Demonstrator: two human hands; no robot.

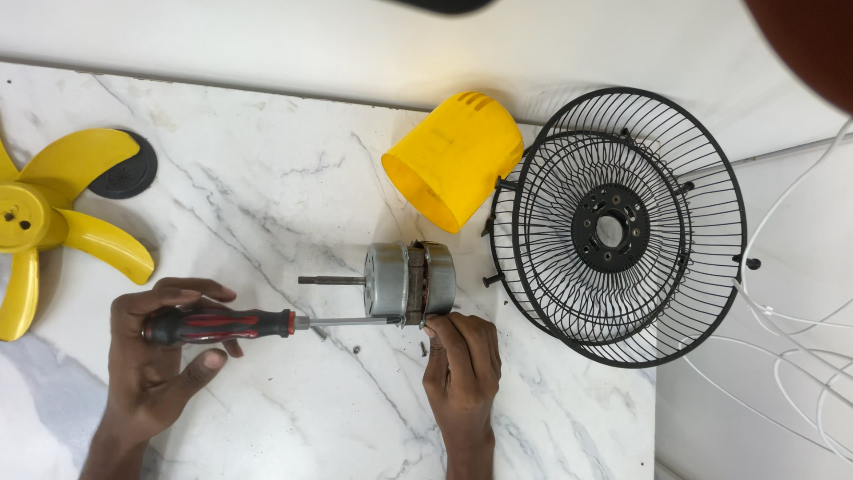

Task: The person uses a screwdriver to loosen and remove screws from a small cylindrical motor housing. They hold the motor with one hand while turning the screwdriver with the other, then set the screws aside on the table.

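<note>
left hand [164, 342] clamped on red-black rubbery screwdriver [218, 324] | right hand [462, 360] pinching cylindrical metal motor [410, 283] | yellow plastic cover [453, 158] above | black wire grille [617, 227] right | marble surface [267, 204]

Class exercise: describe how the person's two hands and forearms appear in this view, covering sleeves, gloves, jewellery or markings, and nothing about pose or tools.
Both hands are bare: no gloves on the left hand or the right hand. The forearms, as far as the frame's lower edge shows them, are uncovered, with no sleeve visible. No watch, ring, bracelet or bandage shows. Fingernails are short and unpainted.
</note>
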